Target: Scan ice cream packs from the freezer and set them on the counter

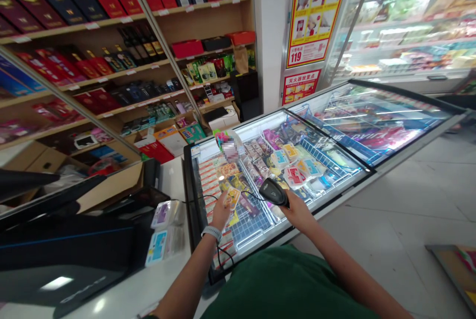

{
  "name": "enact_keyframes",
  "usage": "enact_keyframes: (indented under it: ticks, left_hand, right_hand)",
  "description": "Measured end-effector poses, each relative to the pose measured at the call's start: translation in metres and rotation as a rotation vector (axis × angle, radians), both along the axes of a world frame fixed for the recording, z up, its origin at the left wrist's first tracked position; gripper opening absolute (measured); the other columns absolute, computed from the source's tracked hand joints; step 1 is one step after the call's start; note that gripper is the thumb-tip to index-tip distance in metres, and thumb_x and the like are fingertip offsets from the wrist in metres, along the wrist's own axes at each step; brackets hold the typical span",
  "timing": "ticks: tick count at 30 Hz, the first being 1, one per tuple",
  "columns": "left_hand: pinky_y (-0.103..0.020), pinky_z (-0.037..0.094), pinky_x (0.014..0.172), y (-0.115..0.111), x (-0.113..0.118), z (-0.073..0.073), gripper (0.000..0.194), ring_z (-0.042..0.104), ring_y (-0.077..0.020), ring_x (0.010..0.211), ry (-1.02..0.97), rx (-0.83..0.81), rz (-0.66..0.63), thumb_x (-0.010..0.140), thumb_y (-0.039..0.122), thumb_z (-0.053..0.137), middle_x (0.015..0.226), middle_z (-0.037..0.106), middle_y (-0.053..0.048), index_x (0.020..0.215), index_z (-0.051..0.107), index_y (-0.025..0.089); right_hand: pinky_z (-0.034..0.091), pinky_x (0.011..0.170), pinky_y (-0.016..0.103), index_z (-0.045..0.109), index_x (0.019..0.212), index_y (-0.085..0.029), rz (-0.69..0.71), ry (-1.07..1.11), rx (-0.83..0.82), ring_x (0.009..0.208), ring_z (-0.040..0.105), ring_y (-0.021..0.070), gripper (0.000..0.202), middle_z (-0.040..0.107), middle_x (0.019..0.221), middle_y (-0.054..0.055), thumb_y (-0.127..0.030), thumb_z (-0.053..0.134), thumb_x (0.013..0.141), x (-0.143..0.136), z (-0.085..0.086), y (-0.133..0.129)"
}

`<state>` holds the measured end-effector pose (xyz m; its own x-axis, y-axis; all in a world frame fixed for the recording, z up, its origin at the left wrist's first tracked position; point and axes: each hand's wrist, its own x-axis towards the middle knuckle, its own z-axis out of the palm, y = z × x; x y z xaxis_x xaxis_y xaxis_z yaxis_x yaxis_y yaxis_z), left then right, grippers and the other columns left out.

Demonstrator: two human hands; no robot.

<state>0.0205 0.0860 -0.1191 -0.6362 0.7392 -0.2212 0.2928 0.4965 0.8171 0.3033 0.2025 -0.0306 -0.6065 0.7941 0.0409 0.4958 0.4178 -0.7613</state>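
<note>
A small orange-and-white packet (233, 198) is held by my left hand (222, 211), whose fingers are closed on its edge above the freezer's glass top. My right hand (297, 211) grips the handle of a black barcode scanner (273, 192), its head pointing left toward the packet. Below both hands is the chest freezer (362, 181), with wire baskets of wrapped goods under the glass. Several packs with red, blue and yellow labels (295, 175) show right of the scanner's cable.
Clear packs with purple and blue labels (158, 248) stand on the white counter (174, 177) at the left. A black monitor (74, 259) fills the lower left. Stocked shelves (208, 6) rise behind. A black cable (201, 199) crosses the glass.
</note>
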Motion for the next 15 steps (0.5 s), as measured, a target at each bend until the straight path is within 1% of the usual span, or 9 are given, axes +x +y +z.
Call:
enact_keyframes:
  ticks: [3,5,8,12,15]
  left_hand:
    - [-0.038,0.046,0.094,0.0011,0.0021,0.0017,0.061,0.057,-0.0258,0.112,0.09,-0.013,-0.013,0.074,0.017,0.062,0.131,0.053,-0.014,0.133,0.046,0.018]
    - [-0.041,0.039,0.102,0.0027,0.0038,0.0029,0.069,0.051,-0.0288,0.119,0.134,-0.024,-0.014,0.067,0.017,0.069,0.127,0.055,-0.016,0.132,0.046,0.014]
    - [-0.042,0.034,0.104,0.0042,0.0061,0.0044,0.073,0.048,-0.0313,0.121,0.167,-0.034,0.0,0.06,0.016,0.074,0.119,0.058,-0.016,0.128,0.049,0.012]
    - [-0.042,0.033,0.103,0.0032,0.0075,0.0046,0.063,0.048,-0.0308,0.12,0.16,-0.021,0.034,0.061,0.019,0.073,0.113,0.06,-0.012,0.12,0.053,0.016]
    - [-0.04,0.035,0.101,0.0008,0.0074,0.0043,0.056,0.049,-0.0314,0.118,0.135,-0.013,0.063,0.061,0.024,0.075,0.111,0.06,-0.014,0.113,0.055,0.018]
  right_hand:
    - [0.044,0.082,0.033,0.051,0.106,-0.017,-0.004,-0.01,0.005,0.094,0.06,0.0233,0.028,0.063,0.1,0.009,-0.019,0.051,0.078,0.0004,0.0008,0.0001]
    - [0.045,0.082,0.033,0.051,0.107,-0.017,-0.003,-0.013,0.011,0.095,0.06,0.0234,0.029,0.063,0.101,0.009,-0.019,0.051,0.078,0.0005,0.0008,0.0004]
    - [0.045,0.082,0.033,0.051,0.108,-0.016,0.001,-0.011,0.022,0.095,0.06,0.0232,0.03,0.063,0.1,0.009,-0.018,0.051,0.078,0.0009,0.0,0.0009]
    - [0.045,0.083,0.033,0.051,0.109,-0.017,0.006,0.003,0.029,0.096,0.06,0.0229,0.03,0.063,0.101,0.009,-0.017,0.051,0.079,0.0018,-0.0003,0.0009]
    - [0.045,0.085,0.034,0.051,0.111,-0.017,0.003,-0.001,0.021,0.099,0.06,0.0235,0.032,0.063,0.104,0.01,-0.017,0.051,0.079,0.0023,-0.0004,0.0008]
